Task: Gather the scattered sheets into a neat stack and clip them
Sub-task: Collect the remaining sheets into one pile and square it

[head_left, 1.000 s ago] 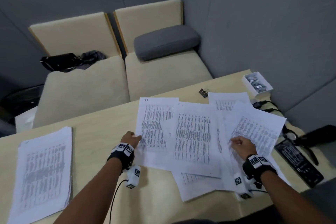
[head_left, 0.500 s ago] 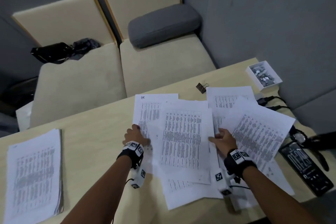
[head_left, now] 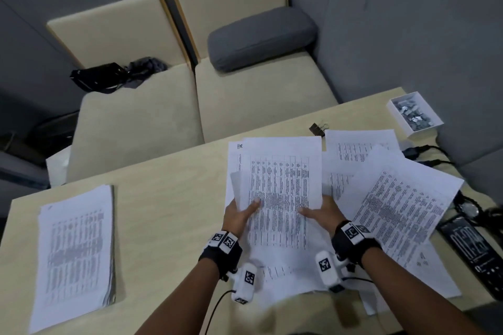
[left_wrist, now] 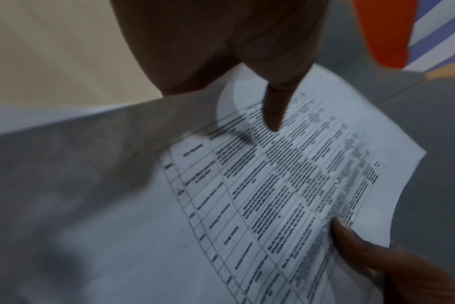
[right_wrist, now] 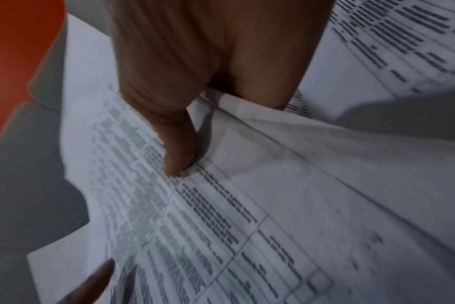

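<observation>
Nearest the viewer, the left hand [head_left: 238, 216] and the right hand [head_left: 322, 212] each pinch a side edge of a small gathered bundle of sheets [head_left: 280, 187], thumbs lying on the printed top page and fingers tucked underneath, so the bundle is raised off the table [head_left: 168, 198] and tilted up toward the viewer. To the right of the bundle more scattered sheets [head_left: 402, 204] overlap one another flat on the table, and beside them lies a dark device [head_left: 473, 253]. On the left, well apart, sits a finished paper stack [head_left: 74, 250]. Farther back, a black binder clip [head_left: 318, 128] rests just beyond the sheets, and a white box of clips [head_left: 413, 114] stands near the far right corner.
</observation>
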{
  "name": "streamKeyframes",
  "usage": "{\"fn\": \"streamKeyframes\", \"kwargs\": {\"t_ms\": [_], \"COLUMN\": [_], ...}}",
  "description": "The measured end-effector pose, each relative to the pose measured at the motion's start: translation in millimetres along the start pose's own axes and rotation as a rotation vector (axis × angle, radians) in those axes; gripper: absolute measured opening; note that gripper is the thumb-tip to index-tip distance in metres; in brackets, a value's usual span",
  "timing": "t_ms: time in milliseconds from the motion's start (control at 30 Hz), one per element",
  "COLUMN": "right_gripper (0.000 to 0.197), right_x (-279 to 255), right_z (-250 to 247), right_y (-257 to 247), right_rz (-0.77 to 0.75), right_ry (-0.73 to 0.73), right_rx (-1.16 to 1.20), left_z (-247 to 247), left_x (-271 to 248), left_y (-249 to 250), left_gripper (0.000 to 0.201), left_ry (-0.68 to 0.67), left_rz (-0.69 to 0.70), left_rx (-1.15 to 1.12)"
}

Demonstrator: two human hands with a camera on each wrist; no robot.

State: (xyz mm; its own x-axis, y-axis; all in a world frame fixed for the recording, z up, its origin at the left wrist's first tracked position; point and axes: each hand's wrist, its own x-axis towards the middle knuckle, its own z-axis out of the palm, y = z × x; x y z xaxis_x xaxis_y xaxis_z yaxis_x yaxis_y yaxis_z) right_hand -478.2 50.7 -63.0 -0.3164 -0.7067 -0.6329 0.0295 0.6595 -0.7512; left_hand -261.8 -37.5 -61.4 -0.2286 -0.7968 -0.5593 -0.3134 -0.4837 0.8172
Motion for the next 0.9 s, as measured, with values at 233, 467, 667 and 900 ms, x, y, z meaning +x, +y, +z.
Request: {"fn": "streamKeyframes", "kwargs": {"t_ms": [233,467,667,900], "right_gripper": [0.04,0.02,0.02,0.034], "right_x": [-25.1,-58.2,-75.5,-49.7], "right_z": [-11.6,-4.3,15.0,16.8], "right_y": [-88.2,-169.8,-162.6,-87.5], "right_rz": [-0.193,-0.51,-0.589,-0.409], "right_ry": [-0.17,-0.064,-0.023,-0.032], "right_rx": [0.014,-0.031,0.108,0.064], "left_z": [-50.4,-88.8,-88.1,-64.0], "left_x": [6.2,-32.4,-62.0,-54.1], "left_y": [53.2,146.9,145.5,75.7], "left_gripper": [0.077,0.021,0.032,0.038], "left_ry": [-0.057,-0.085,-0.071,-0.07], "left_rz": [0.178,0.467,0.552,0.287], "left_rx": [-0.227,-0.212,-0.317,-0.167]}}
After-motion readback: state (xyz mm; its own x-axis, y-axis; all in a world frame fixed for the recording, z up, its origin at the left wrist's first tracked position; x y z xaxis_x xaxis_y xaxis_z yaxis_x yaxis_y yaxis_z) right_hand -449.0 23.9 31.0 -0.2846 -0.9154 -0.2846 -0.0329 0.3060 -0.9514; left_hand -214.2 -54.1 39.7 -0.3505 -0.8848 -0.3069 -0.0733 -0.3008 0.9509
